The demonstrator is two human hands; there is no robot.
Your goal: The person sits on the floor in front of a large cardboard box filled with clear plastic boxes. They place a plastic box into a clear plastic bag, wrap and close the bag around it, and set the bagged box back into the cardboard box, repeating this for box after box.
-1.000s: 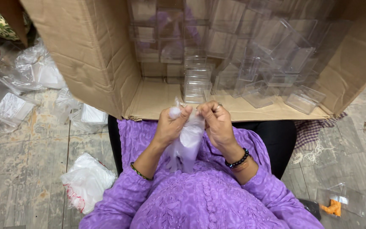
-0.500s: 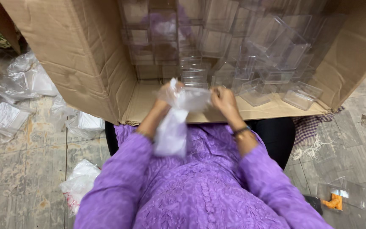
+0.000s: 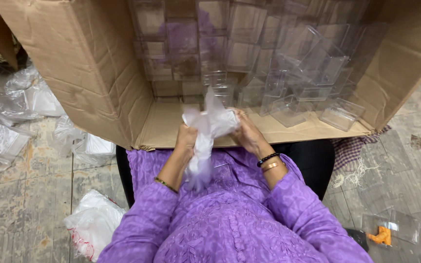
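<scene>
Between both hands [image 3: 215, 139], crumpled plastic bag [image 3: 205, 134], gripped each side

box [image 3: 88, 73] brown | sleeve [image 3: 298, 204] purple | bag [image 3: 205, 131] clear-white | cloth [image 3: 349, 148] checked

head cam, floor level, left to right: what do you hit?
Clear plastic bags on the floor → white bag with red trim → left hand → crumpled clear plastic bag gripped by both hands → right hand → checked cloth → small clear box with an orange item.
</scene>
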